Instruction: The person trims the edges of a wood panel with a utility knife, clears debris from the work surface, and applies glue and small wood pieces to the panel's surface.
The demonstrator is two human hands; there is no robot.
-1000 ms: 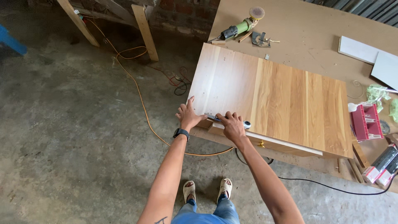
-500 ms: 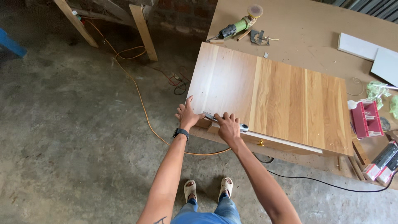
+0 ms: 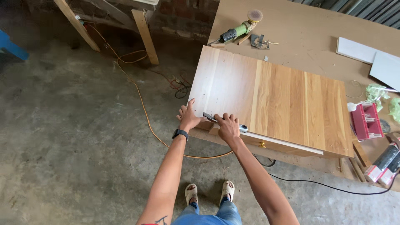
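At nine o'clock in my view a blue stool (image 3: 11, 45) stood on the concrete floor (image 3: 75, 137), and an orange extension cord (image 3: 137, 100) ran down from eleven o'clock toward the middle. My left hand (image 3: 189, 118) lay flat with fingers spread, pressed on the near left corner of the wooden cabinet panel (image 3: 275, 100); it gripped nothing, only bearing down. Just beside it, my right hand (image 3: 228, 127) was closed over a small edge trimmer (image 3: 210, 116) set against the panel's front edge, a metal tip showing at its right. The panel rested on the brown surface (image 3: 308, 37), its near edge overhanging the floor at six o'clock. I judged the panel stiff and fairly heavy, smooth on top, best held by flat pressure near the edge; the trimmer looked light and wanted a firm closed grip. At twelve o'clock lay a green angle grinder (image 3: 239, 29). At two o'clock were white boards (image 3: 366, 52), and at three o'clock a red parts tray (image 3: 366, 121).
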